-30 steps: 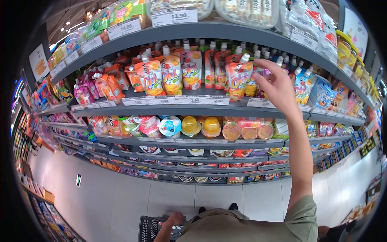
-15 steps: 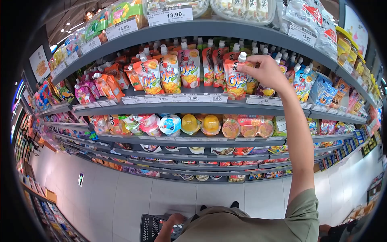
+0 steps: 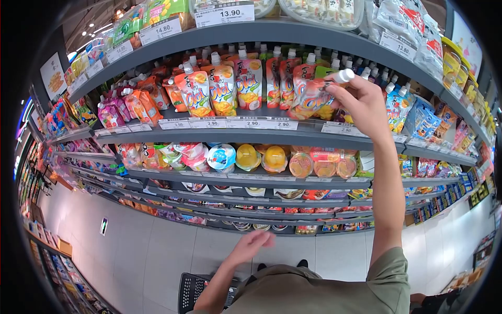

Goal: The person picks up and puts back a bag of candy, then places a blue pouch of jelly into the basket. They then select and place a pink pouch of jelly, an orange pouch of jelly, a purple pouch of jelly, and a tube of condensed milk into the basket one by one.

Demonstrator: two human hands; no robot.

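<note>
My right hand [image 3: 361, 99] is closed on a jelly drink pouch [image 3: 309, 102] by its neck, just under the white cap. The pouch is orange and silver with fruit pictures, and it tilts, its cap toward the upper right. It is in front of the shelf row, its lower end above the shelf's front edge. Similar pouches [image 3: 222, 90] stand upright to the left of it. Low in the view, my left hand [image 3: 252, 247] hovers over the floor in front of my body. Motion blurs its fingers, and nothing shows in them. A dark shopping basket [image 3: 189, 293] is beside my left forearm.
Price tags line the grey shelf edge [image 3: 219, 135]. Below are jelly cups [image 3: 274, 158] and several more shelves of packets. An upper shelf [image 3: 293, 32] with trays and bags overhangs the pouches. Blue pouches [image 3: 397, 112] stand right of my wrist. Another person's dark clothing shows at lower right.
The pouch in my right hand has gone from upright to tilted, its cap swung right. My left hand has risen from beside the basket, up and to the right.
</note>
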